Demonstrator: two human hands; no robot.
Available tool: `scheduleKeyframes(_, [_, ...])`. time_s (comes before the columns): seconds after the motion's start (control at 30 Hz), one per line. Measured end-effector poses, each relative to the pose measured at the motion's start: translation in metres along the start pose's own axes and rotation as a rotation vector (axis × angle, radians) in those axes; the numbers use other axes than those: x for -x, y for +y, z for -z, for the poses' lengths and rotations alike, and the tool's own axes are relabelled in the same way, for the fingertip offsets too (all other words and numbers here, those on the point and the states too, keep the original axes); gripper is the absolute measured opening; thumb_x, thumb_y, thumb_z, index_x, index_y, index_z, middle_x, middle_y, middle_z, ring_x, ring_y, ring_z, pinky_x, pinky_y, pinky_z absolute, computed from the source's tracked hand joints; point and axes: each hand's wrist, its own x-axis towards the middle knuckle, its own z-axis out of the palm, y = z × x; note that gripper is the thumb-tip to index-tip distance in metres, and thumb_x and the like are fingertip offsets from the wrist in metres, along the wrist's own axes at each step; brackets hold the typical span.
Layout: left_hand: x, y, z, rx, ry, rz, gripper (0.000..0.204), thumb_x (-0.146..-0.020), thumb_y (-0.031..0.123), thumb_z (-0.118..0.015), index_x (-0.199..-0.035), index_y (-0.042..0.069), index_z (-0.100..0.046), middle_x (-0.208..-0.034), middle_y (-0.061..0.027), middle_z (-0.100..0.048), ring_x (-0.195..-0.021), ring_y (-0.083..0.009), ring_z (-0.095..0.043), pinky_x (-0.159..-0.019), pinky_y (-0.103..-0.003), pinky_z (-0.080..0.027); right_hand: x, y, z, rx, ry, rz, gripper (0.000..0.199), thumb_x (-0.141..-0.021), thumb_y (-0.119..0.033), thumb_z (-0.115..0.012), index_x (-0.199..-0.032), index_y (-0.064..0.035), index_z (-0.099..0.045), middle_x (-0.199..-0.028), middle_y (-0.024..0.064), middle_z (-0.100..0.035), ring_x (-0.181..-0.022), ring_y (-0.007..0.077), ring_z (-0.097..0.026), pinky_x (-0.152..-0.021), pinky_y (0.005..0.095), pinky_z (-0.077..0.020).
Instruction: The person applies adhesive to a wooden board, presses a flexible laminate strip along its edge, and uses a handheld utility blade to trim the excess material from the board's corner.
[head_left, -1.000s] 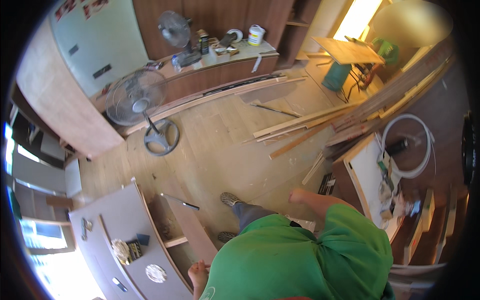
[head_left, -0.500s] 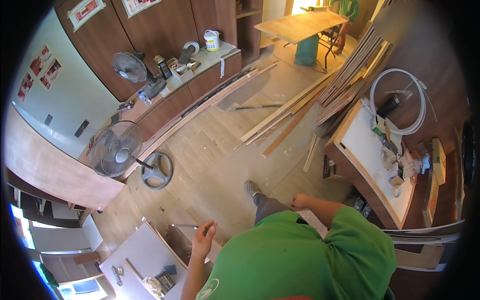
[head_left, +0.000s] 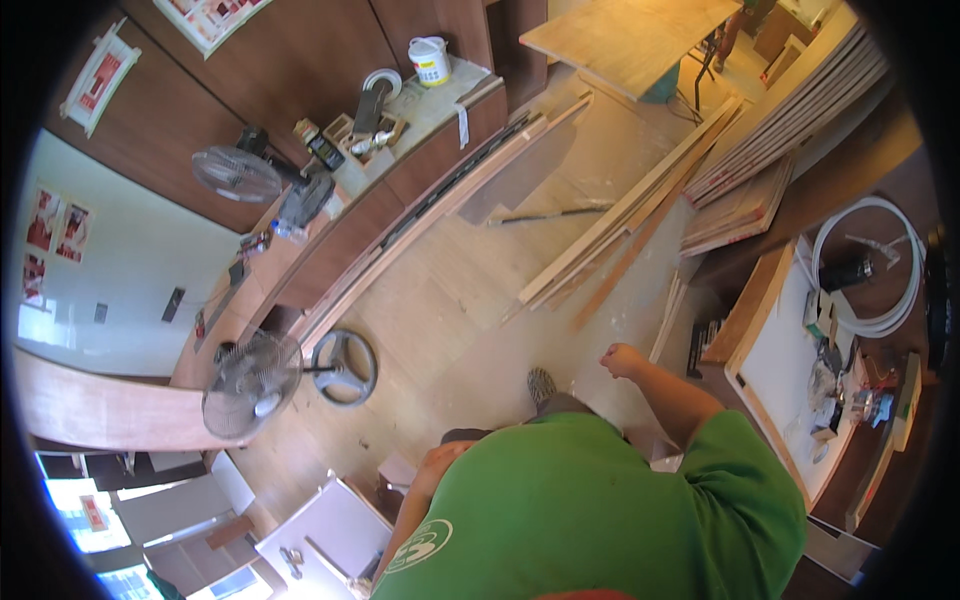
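Left hand (head_left: pixel 443 458): fingers partly hidden by the green shirt (head_left: pixel 570 490); grip not determinable. Right hand (head_left: pixel 622 362): palm out of sight; contents, if any, unverifiable. Co-worker's legs (head_left: pixel 731 45): upper body cut off by the top edge. Plywood desk (head_left: pixel 630 40): far side likewise cropped. Pale board (head_left: pixel 325 522): near end lost at the lower edge. Clutter (head_left: pixel 828 375) on the white-topped cabinet (head_left: pixel 772 378): individual pieces too small to identify.

A room in the thick of renovation, this: long pale timber strips (head_left: pixel 628 207) run across the dusty light-wood floor (head_left: pixel 460 300), flat brown boards with pale edges (head_left: pixel 785 120) sit stacked on the right, printed paper sheets (head_left: pixel 100 80) hang taped up, and there's a white plastic bucket (head_left: pixel 429 65) on the long cabinet-top surface (head_left: pixel 425 125), a coil of white tubing (head_left: pixel 878 326) opposite.
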Motion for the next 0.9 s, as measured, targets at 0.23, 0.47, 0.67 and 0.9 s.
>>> scheduleKeyframes(0.23, [-0.153,0.044,0.124,0.416,0.076,-0.174,0.037,-0.099,0.027,-0.047,-0.107,-0.006,-0.061,-0.104,-0.0172,-0.067,-0.098,-0.0233,-0.064,-0.092,-0.035,-0.049,-0.078,-0.128,0.047,-0.558,0.261,-0.117,0.027,-0.091,-0.031,-0.061,-0.089,-0.0035,-0.060,-0.067,0.0072,-0.059,-0.054,0.0182,-0.060,-0.051,0.0323,-0.0501])
scheduleKeyframes(0.47, [-0.327,0.245,0.230,-0.160,-0.043,-0.344,0.029,-0.095,0.026,-0.056,-0.102,0.000,-0.065,-0.098,-0.0110,-0.070,-0.091,-0.0181,-0.063,-0.085,-0.032,-0.048,-0.100,-0.208,0.079,-0.887,0.372,-0.285,0.023,-0.091,-0.029,-0.061,-0.086,-0.0074,-0.056,-0.067,0.0066,-0.054,-0.053,0.0197,-0.058,-0.052,0.0367,-0.0524])
scheduleKeyframes(0.67, [-0.485,0.431,0.242,-0.430,-0.095,-0.484,0.023,-0.092,0.025,-0.061,-0.096,0.003,-0.066,-0.091,-0.0061,-0.069,-0.087,-0.0132,-0.062,-0.082,-0.028,-0.048,-0.132,-0.262,0.199,-1.323,0.530,0.090,0.031,-0.091,-0.038,-0.062,-0.090,-0.0087,-0.054,-0.069,0.0011,-0.053,-0.060,0.0173,-0.055,-0.062,0.0387,-0.0499])
scheduleKeyframes(0.9, [-0.616,0.565,0.153,-0.320,-0.177,-0.463,0.034,-0.092,0.037,-0.061,-0.105,0.005,-0.063,-0.101,-0.0064,-0.067,-0.093,-0.0141,-0.062,-0.086,-0.030,-0.047,-0.257,-0.260,0.395,-1.514,0.816,0.031,0.065,-0.084,-0.062,-0.058,-0.114,-0.0042,-0.051,-0.100,0.0107,-0.055,-0.085,0.0287,-0.059,-0.083,0.0477,-0.0476])
